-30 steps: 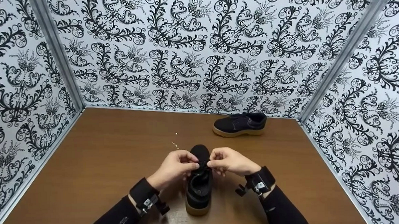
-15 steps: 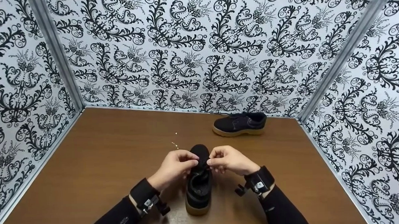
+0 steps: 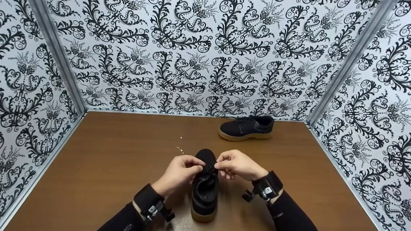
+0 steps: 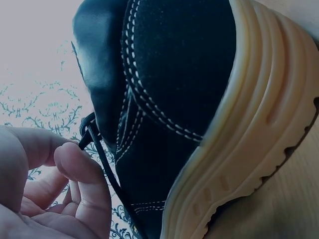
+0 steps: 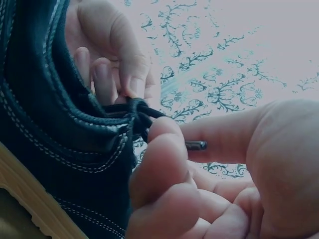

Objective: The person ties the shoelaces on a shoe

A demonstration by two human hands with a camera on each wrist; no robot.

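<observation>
A black low shoe (image 3: 204,200) with a tan sole stands on the table, toe pointing away, between the two hands. Over its tongue, my left hand (image 3: 178,172) pinches a black shoelace (image 4: 105,162) between thumb and forefinger. From the other side my right hand (image 3: 240,165) pinches the lace too, its dark hard tip (image 5: 196,145) sticking out past the fingers. In the right wrist view the crossed laces form a loose knot (image 5: 139,110) at the top of the eyelets, between both sets of fingertips. White double stitching (image 4: 132,59) runs along the shoe's side.
The matching shoe (image 3: 246,128) lies at the back right, side-on, close to the rear wall. Patterned black-and-white panels (image 3: 189,60) enclose the brown table (image 3: 116,143) on three sides. Small bright specks (image 3: 180,149) show left of the near shoe's toe.
Both hands have stayed at the laces with small finger movements. The right hand's fingertips have shifted slightly up and away from the left ones. Both shoes have stayed in place.
</observation>
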